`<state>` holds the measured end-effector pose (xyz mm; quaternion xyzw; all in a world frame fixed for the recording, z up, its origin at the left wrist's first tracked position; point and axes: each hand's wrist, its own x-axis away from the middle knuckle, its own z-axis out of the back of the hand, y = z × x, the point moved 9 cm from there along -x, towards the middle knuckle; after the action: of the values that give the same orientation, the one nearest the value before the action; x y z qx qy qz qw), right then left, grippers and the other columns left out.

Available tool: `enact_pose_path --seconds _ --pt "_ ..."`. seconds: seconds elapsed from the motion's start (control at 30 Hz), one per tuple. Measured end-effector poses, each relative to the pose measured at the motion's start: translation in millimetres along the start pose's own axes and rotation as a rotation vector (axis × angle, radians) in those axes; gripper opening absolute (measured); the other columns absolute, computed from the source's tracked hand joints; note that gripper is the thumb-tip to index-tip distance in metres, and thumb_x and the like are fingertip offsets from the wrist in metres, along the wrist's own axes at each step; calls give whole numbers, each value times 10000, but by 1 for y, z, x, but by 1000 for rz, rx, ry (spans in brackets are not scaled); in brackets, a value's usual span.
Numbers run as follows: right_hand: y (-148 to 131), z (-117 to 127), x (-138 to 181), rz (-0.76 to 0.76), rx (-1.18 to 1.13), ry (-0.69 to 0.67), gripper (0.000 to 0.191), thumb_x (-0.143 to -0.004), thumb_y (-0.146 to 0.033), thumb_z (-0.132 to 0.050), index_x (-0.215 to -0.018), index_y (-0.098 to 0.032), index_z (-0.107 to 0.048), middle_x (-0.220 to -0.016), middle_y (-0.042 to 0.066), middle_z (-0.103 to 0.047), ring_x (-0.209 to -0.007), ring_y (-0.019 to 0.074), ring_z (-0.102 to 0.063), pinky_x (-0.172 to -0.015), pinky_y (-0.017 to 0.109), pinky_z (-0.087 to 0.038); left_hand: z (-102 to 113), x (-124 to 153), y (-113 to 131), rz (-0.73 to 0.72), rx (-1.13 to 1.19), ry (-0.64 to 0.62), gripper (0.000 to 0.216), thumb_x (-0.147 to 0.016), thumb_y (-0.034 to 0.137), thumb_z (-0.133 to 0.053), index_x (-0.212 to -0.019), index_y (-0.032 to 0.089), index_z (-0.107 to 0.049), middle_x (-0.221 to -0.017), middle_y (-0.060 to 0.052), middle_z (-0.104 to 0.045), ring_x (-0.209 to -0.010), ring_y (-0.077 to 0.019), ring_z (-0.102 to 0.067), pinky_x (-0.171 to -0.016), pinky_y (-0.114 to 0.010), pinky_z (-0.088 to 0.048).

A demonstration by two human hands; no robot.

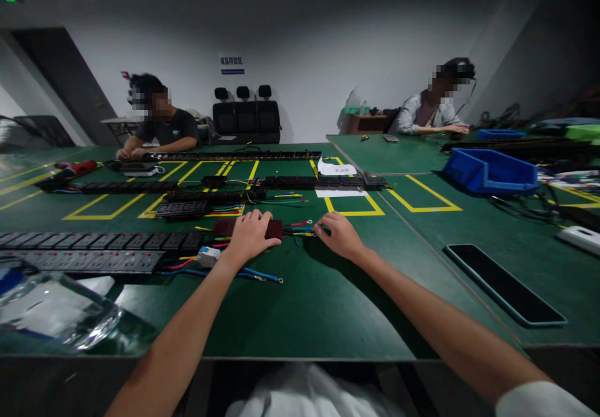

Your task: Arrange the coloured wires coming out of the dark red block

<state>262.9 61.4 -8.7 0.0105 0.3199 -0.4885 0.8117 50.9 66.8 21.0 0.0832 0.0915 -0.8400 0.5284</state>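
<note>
My left hand [250,236] lies curled over a dark red socket module [224,227] on the green table [328,304], gripping it. Coloured wires with ring terminals [300,224] stick out of the module's right end. My right hand [338,234] is closed in a pinch on those wire ends. Just left of my left hand lies a small white and blue part [208,256] with blue and red leads [262,275] trailing toward me.
Long black power strips [94,241] lie at the left, more strips [201,197] farther back between yellow floor-style markings. A clear plastic bag [56,314] lies near left. A phone [504,284] lies at right, a blue bin [490,170] beyond. Two people sit at the far side.
</note>
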Motion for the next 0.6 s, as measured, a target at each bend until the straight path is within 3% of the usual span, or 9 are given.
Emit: enact_pose_path --seconds 0.4,0.6 --pt "-3 12 2 -17 -83 85 151 -955 -237 -534 -866 -206 -651 -897 74 -672 -870 209 -605 -798 321 -465 -1 0 0 -14 -10 15 585 -808 599 -766 -1191 213 -553 -1134 -118 -605 -1075 -328 -579 -886 -418 -452" --pt "-1 9 2 -48 -95 55 136 -948 -227 -536 -861 -210 -639 -897 64 -665 -862 201 -606 -780 306 -464 -2 0 0 -13 1 13 578 -815 593 -758 -1194 211 -549 -1137 -119 -603 -1076 -330 -579 -877 -422 -452"
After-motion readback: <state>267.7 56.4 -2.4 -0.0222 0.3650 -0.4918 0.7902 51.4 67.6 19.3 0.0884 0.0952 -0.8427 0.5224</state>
